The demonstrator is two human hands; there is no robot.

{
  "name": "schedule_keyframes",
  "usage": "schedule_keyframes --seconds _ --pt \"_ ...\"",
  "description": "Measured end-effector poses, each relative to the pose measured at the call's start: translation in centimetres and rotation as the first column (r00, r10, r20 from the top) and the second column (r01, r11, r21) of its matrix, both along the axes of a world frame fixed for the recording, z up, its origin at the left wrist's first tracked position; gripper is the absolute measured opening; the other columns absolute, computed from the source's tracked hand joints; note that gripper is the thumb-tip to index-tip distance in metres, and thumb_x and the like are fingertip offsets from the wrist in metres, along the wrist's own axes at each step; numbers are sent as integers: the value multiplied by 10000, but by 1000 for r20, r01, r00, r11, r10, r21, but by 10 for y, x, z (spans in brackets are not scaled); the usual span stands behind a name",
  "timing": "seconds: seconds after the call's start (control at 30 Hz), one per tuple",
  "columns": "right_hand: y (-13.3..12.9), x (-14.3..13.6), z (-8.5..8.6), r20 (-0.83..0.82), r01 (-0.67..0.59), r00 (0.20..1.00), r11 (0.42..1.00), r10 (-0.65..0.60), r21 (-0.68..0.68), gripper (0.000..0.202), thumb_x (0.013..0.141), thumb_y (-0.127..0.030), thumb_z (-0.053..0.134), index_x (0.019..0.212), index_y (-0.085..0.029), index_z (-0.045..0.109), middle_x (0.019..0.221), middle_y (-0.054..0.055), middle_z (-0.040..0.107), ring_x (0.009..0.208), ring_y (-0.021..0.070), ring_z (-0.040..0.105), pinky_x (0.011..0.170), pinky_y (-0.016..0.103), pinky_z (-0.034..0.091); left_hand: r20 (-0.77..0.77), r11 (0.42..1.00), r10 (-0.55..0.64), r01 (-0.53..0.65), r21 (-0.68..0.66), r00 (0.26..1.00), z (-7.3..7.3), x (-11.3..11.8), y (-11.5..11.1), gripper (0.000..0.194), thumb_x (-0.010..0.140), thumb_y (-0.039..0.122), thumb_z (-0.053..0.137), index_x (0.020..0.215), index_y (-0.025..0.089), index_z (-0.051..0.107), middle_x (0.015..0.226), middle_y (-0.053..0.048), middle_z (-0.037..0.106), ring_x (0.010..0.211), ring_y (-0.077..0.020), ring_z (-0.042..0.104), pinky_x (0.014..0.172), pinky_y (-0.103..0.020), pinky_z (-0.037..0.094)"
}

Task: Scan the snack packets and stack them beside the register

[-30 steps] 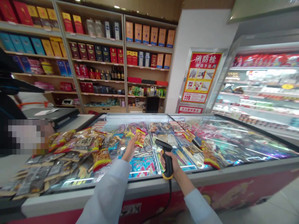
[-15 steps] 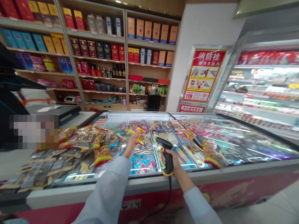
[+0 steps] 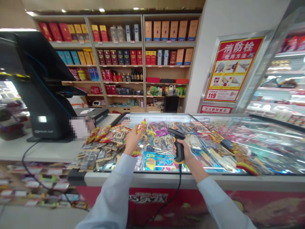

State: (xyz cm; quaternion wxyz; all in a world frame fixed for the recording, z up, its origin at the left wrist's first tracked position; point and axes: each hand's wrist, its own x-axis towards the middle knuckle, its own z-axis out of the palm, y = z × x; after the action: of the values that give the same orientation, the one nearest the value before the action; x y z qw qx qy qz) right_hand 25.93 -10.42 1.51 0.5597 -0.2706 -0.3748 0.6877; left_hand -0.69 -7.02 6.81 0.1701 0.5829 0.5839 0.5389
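My left hand is closed on a small yellow-and-red snack packet, held above the glass top of a chest freezer. Most of the packet is hidden behind my fingers. In my right hand is a black barcode scanner with yellow trim, gripped by its handle, its head tilted toward the left. A black cable hangs from the scanner down the freezer's front. Left of my left hand, a heap of snack packets lies on the glass.
A checkout terminal stands on the counter at left. More snack packets lie on the glass at right. Frozen goods show through the lid. Behind are shelves of boxed bottles and a red fire-hydrant poster.
The view has swung left, bringing the terminal and counter into sight. My left hand has turned the packet so that less of its front shows. The scanner stays in my right hand.
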Motion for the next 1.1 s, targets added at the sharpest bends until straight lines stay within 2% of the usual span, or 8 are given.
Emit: schedule_keyframes --seconds 0.1,0.2,0.3,0.4,0.57,0.73,0.93,1.1 --pt "9 -33 6 -6 -44 999 999 44 24 204 732 -389 570 717 -186 564 480 -28 498 387 106 440 367 220 370 -225 982 191 -185 47 955 23 -42 -7 542 818 528 497 1254 214 563 1050 -134 689 1023 -323 615 894 -410 426" --pt "16 -63 0 -26 -91 995 996 91 15 214 726 -396 574 701 -184 557 488 -25 508 396 103 450 374 214 379 -363 941 322 -336 25 874 35 -81 -2 568 853 518 428 1297 177 525 1071 -177 677 1010 -339 619 880 -441 431" --pt "22 -91 -14 -59 -122 991 993 121 -3 235 707 -414 586 689 -183 548 485 -29 506 403 100 460 385 208 385 -417 913 353 -405 -40 838 31 -112 5 599 854 519 416 1300 133 521 1060 -211 668 1025 -360 609 886 -473 430" --pt "27 -113 -29 -75 -132 989 991 130 -26 248 683 -426 608 699 -187 544 473 -41 495 394 98 453 380 203 373 -429 906 404 -419 62 808 11 -130 7 570 848 454 437 1273 91 544 1148 -237 617 1105 -360 564 946 -485 406" --pt "28 -125 -46 -29 -247 969 966 246 -80 268 713 -454 590 692 -193 531 469 -33 495 378 105 434 374 219 356 -370 879 426 -280 386 826 -34 -135 -3 419 876 280 382 1217 151 588 1330 -153 520 1240 -286 468 1069 -440 328" --pt "25 -121 -50 -16 -334 942 935 334 -119 293 732 -478 558 676 -191 539 468 -24 493 382 109 434 380 221 346 -345 859 425 -254 444 837 -66 -128 -10 425 900 256 375 1294 203 525 1361 -106 516 1270 -265 443 1123 -449 259" --pt "28 -123 -54 -43 -307 952 942 304 -136 281 734 -461 560 674 -188 539 483 -24 498 395 101 440 378 207 342 -274 878 366 -232 419 889 -70 -127 -9 438 888 243 386 1300 215 532 1367 -84 517 1288 -252 432 1141 -437 215" --pt "32 -123 -59 -11 -306 951 942 308 -135 314 709 -485 573 647 -179 537 474 -24 498 377 98 439 368 209 346 -264 863 390 -251 439 882 -70 -127 -9 432 883 239 394 1287 218 549 1398 -93 479 1291 -271 419 1111 -450 260"
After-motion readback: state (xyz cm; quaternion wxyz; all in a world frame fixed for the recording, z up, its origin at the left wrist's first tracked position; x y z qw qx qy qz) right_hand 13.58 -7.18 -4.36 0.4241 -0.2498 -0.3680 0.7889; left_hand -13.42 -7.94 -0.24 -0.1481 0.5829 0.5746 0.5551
